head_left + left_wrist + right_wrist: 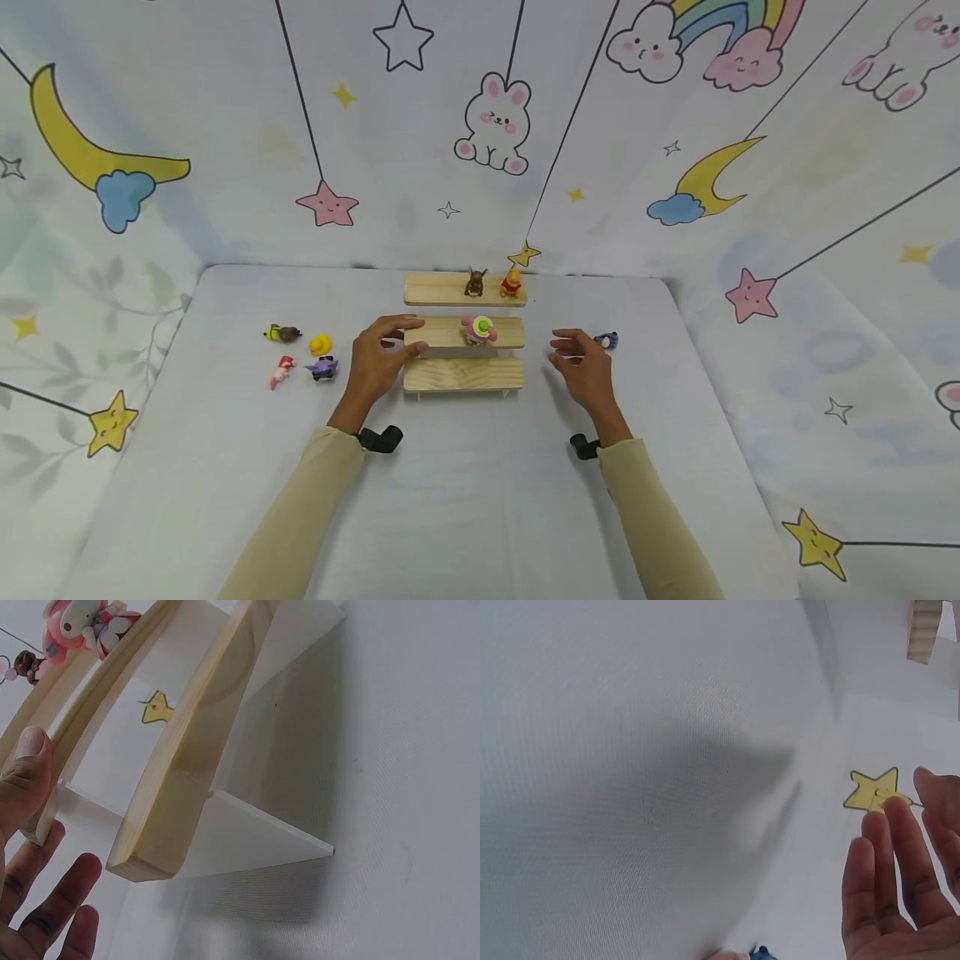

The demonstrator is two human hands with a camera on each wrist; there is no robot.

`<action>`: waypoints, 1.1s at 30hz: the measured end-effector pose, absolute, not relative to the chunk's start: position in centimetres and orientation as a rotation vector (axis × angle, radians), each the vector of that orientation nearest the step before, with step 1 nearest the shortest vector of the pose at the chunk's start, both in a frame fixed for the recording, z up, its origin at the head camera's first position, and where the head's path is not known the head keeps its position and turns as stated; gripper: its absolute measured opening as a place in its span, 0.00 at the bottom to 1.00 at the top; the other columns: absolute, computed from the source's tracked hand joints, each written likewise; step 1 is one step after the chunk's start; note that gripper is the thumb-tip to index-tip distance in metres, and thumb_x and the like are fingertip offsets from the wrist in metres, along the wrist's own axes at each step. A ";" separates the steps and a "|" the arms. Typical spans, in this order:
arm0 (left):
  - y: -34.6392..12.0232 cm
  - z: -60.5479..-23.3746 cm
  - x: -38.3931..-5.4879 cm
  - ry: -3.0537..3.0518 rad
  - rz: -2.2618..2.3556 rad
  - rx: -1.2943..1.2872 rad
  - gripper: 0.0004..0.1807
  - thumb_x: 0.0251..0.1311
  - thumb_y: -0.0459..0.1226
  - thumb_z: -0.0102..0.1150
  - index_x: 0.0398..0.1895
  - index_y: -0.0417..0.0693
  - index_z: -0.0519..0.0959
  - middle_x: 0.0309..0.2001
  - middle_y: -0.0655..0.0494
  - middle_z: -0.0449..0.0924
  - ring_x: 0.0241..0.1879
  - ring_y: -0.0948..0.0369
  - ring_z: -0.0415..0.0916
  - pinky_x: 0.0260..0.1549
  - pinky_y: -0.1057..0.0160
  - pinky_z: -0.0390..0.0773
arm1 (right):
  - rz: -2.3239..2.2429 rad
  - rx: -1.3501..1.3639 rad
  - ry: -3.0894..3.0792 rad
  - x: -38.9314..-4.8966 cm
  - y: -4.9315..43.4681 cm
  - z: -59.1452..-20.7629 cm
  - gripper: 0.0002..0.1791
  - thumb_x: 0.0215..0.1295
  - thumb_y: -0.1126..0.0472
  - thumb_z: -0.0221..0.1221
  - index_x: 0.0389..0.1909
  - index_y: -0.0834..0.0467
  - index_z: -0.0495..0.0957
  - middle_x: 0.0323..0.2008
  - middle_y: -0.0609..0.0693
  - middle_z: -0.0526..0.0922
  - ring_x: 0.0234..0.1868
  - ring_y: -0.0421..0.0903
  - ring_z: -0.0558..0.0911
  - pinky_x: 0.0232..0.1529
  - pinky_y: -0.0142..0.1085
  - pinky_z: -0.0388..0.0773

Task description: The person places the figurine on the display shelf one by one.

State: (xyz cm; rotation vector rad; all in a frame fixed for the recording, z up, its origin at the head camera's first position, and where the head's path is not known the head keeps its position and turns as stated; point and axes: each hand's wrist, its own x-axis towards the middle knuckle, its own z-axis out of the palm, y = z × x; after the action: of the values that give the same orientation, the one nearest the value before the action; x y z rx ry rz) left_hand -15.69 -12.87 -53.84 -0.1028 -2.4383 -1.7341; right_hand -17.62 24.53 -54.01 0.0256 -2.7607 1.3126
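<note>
A three-tier wooden display stand with white side supports is at the middle of the table. My left hand holds the left end of its middle plank, thumb along the plank's edge. On that plank stands a pink-hooded toy figure. The top plank carries a brown figure and a yellow bear in a red shirt. Right of the stand, my right hand hangs over the table with fingers loosely bent and nothing in them.
A small dark blue figure lies just beyond my right hand. Left of the stand lie a brown-and-yellow figure, a yellow figure, a purple figure and a pink figure with a red top. A printed cloth wall rises behind the table.
</note>
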 end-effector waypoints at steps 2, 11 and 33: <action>-12.9 -53.9 -15.7 -2.436 -1.736 -0.107 0.22 0.62 0.43 0.76 0.60 0.58 0.87 0.66 0.55 0.82 0.57 0.50 0.81 0.61 0.43 0.79 | 1.312 0.025 -2.762 -17.5 24.4 -53.9 0.22 0.70 0.65 0.69 0.64 0.55 0.81 0.54 0.52 0.90 0.54 0.52 0.88 0.58 0.51 0.84; -12.8 -54.0 -15.7 -2.441 -1.739 -0.106 0.22 0.62 0.43 0.76 0.60 0.59 0.87 0.66 0.55 0.82 0.57 0.51 0.81 0.61 0.44 0.79 | 1.306 0.080 -2.743 -17.1 23.9 -53.9 0.21 0.70 0.65 0.70 0.62 0.54 0.82 0.53 0.51 0.91 0.53 0.50 0.89 0.55 0.51 0.86; -12.8 -53.7 -15.7 -2.432 -1.747 -0.094 0.22 0.62 0.42 0.77 0.59 0.58 0.87 0.65 0.55 0.83 0.56 0.50 0.81 0.59 0.44 0.79 | 1.359 0.161 -2.690 -16.5 22.5 -52.4 0.21 0.70 0.64 0.70 0.61 0.50 0.83 0.53 0.49 0.91 0.53 0.48 0.89 0.52 0.33 0.84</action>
State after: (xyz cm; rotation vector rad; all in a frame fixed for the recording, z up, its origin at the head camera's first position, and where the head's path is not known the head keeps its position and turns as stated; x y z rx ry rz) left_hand -15.70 -12.83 -53.72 -0.0938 -2.4320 -1.7469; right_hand -16.52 22.49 -52.45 0.1605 -2.6901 1.3586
